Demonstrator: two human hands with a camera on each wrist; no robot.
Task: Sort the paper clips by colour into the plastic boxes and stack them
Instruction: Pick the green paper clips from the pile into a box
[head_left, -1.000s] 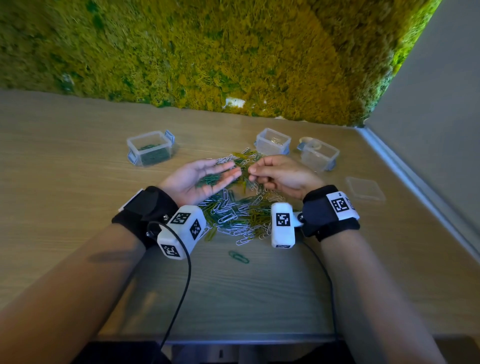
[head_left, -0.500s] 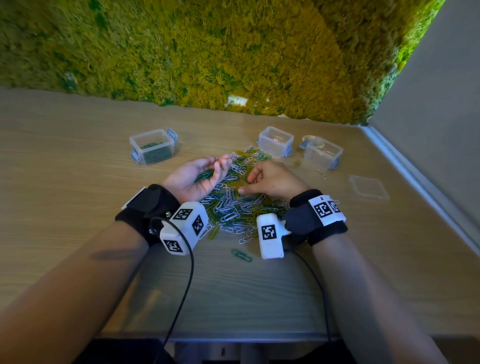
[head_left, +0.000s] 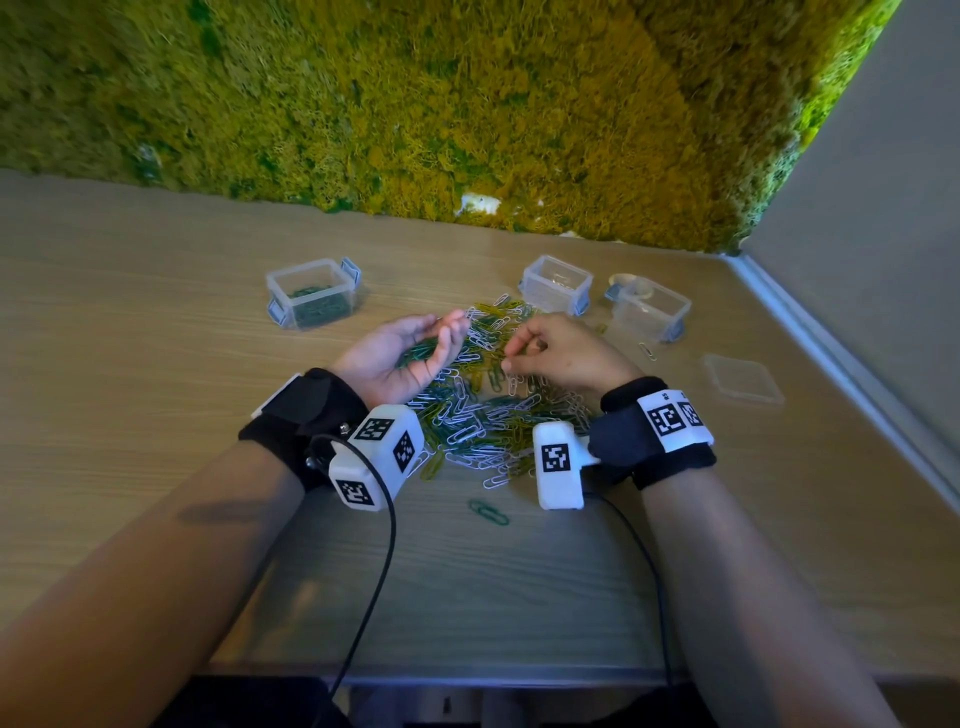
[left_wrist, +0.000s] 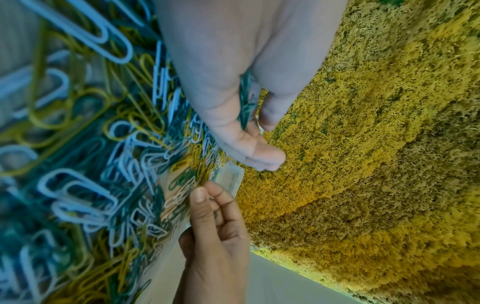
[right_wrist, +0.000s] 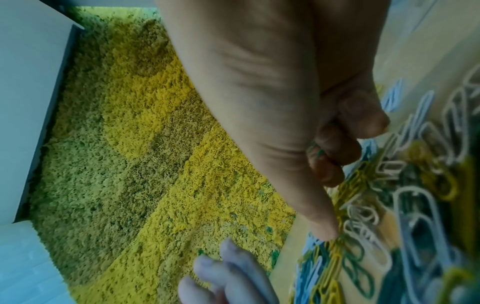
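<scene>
A mixed pile of white, yellow and green paper clips (head_left: 483, 415) lies on the table between my hands. My left hand (head_left: 439, 340) is palm up at the pile's left edge, its fingers curled round a bunch of green clips (head_left: 415, 356), which also show as green clips (left_wrist: 245, 102) in the left wrist view. My right hand (head_left: 517, 353) is palm down on the pile. Its curled fingers pinch a green clip (right_wrist: 319, 153) while the index fingertip (right_wrist: 324, 230) touches yellow clips. One box (head_left: 311, 280) holds green clips; two more boxes (head_left: 558, 273) (head_left: 652, 306) stand at the back right.
A clear lid (head_left: 740, 376) lies near the right wall. One loose green clip (head_left: 488, 512) sits in front of the pile, and a white clip (head_left: 647, 351) lies beside the right box. A moss wall (head_left: 467, 104) closes the back of the wooden table (head_left: 156, 389).
My right hand has left the left palm and dropped onto the pile. The fingers of my left hand have curled up round the green clips.
</scene>
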